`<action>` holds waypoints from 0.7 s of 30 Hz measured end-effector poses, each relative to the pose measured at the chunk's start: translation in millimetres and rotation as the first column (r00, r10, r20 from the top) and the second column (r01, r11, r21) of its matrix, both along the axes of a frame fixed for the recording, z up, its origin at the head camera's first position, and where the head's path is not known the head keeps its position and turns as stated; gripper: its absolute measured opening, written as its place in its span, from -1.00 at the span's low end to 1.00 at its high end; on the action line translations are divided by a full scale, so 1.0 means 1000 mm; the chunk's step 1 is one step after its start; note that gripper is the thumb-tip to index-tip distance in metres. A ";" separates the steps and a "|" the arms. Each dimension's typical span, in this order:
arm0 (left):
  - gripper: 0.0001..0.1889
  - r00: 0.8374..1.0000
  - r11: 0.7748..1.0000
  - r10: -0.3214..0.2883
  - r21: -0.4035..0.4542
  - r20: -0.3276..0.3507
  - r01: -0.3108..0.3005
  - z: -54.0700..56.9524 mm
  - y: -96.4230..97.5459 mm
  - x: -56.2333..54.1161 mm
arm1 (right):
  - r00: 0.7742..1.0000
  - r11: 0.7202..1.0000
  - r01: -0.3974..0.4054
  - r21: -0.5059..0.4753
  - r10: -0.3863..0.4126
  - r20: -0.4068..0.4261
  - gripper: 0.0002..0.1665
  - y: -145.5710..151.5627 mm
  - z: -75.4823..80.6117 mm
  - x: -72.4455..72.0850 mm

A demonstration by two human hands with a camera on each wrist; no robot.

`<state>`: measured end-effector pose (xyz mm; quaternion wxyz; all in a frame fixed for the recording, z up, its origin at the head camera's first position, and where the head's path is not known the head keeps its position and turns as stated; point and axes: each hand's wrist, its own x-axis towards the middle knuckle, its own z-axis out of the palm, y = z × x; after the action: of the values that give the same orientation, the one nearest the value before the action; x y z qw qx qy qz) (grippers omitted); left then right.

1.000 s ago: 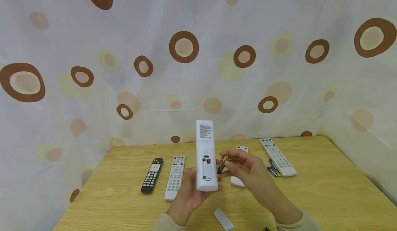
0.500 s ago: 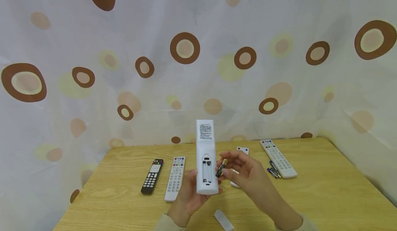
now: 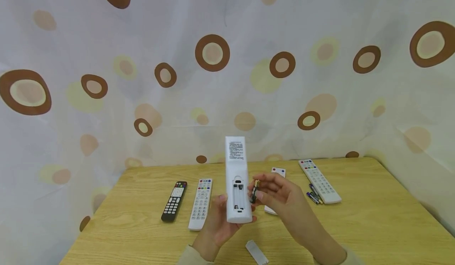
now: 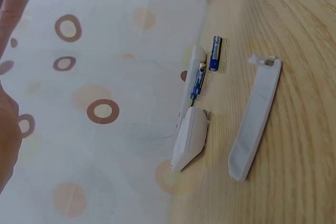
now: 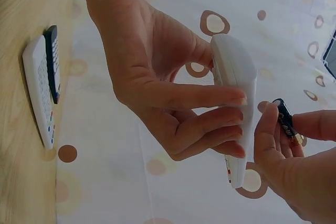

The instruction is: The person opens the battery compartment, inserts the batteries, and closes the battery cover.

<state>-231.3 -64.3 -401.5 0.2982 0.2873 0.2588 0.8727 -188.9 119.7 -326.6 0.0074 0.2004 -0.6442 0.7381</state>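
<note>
My left hand (image 3: 221, 223) holds a white remote control (image 3: 236, 170) upright, its back toward me and its battery compartment uncovered. The right wrist view shows the left fingers wrapped round the edge of that remote. Just right of the compartment, my right hand (image 3: 284, 198) pinches a black and gold battery (image 3: 254, 192) between thumb and fingers. In the right wrist view the battery (image 5: 286, 119) stands slightly apart from the remote's back. The battery cover (image 3: 256, 252) lies on the table below the hands, inner side up in the left wrist view.
A black remote (image 3: 174, 202) and a white remote (image 3: 200, 204) lie to the left on the wooden table (image 3: 121, 233). Behind the right hand is another white remote (image 3: 278, 171). Farther right, several loose batteries (image 3: 313, 196) lie beside a white remote (image 3: 320, 181). A patterned curtain (image 3: 220, 99) hangs behind.
The remote has tilted slightly, showing more of its lower compartment end. The battery has turned a little in the right fingers, still close to the remote's right side.
</note>
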 end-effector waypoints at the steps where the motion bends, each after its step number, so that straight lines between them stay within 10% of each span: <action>1: -0.46 1.000 1.000 0.002 -0.002 -0.005 -0.002 0.000 0.001 0.000 | 1.000 1.000 0.005 -0.011 -0.005 -0.012 -0.57 -0.001 -0.001 -0.001; 7: -0.49 1.000 1.000 0.007 -0.018 -0.031 -0.007 0.000 0.003 0.002 | 0.984 0.998 0.053 -0.033 -0.058 -0.169 -0.73 -0.009 -0.009 -0.003; 13: -0.52 0.999 0.999 0.028 -0.030 -0.023 -0.029 0.001 0.004 0.003 | 0.907 0.959 0.242 0.145 -0.170 -0.386 -0.79 -0.017 -0.012 -0.004; 21: -0.53 0.999 0.998 0.034 -0.045 -0.024 -0.035 0.002 0.004 0.001 | 0.869 0.917 0.324 0.230 -0.193 -0.456 -0.76 -0.019 -0.010 -0.005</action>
<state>-229.8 -60.5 -400.0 0.2865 0.2857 0.2871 0.8683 -193.5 100.2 -336.6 0.2167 0.2657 -0.7524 0.5625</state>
